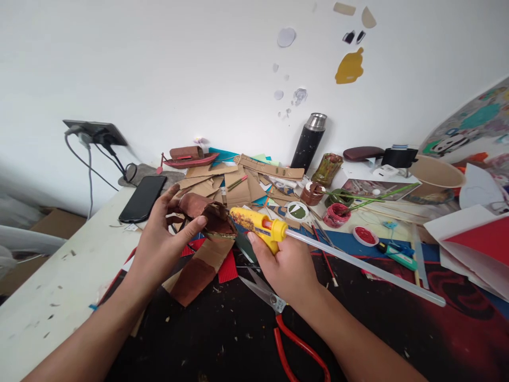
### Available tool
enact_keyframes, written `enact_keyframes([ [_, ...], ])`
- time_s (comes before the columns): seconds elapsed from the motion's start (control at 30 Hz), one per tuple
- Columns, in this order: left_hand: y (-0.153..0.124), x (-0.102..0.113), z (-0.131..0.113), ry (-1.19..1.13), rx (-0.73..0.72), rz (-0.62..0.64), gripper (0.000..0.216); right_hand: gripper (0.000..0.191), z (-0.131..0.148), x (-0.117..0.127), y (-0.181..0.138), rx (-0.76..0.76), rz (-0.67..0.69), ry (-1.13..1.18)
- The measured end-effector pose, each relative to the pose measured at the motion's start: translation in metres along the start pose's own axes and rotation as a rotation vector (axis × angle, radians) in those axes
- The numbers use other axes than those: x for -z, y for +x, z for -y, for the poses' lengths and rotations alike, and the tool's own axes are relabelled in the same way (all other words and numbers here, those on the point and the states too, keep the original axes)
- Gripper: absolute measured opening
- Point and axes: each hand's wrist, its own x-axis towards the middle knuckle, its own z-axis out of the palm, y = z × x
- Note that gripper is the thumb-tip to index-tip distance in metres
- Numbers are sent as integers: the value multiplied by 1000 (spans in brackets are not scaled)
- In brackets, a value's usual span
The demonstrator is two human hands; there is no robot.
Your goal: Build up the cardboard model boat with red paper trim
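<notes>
"Brown-painted cardboard piece (215,216), where?"

"In the left hand (164,232), pinched between thumb and fingers; nine o'clock of the yellow glue gun (254,222)."

"Right hand (290,261)?"

"Wrapped round the gun's grip; glue stick (366,266) juts toward four o'clock."

"Nearby?"

"Red-handled scissors (273,300), six o'clock of the right hand. Phone (143,199) on the worktop (34,321), nine o'clock of the piece."

Black flask (308,143) and smartphone (143,199) on a crowded desk (51,297)

The smartphone lies flat, near a wall socket (94,131) with cables (90,180) plugged in. A red model boat (193,160) sits behind cardboard scraps (238,185). The flask stands beside a stained glass jar (327,170); nearer are a brown paint pot (312,196) and a lid holding red paint (365,236).
</notes>
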Motion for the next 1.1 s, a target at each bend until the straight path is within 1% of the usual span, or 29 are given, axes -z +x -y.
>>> enact_keyframes([
  [0.27,1,-2,5,5,-41,2,112,40,0,1,2,7,-15,35],
  [0.4,1,-3,6,4,-27,11,114,42,2,2,3,12,-24,27],
  [0.6,0,-2,1,20,-8,8,118,42,4,2,3,13,-38,-7],
  [0.8,0,-3,2,17,-21,0,110,40,4,3,2,15,-35,5],
  [1.1,-1,-4,3,14,-33,7,105,41,3,3,1,-9,-25,29],
])
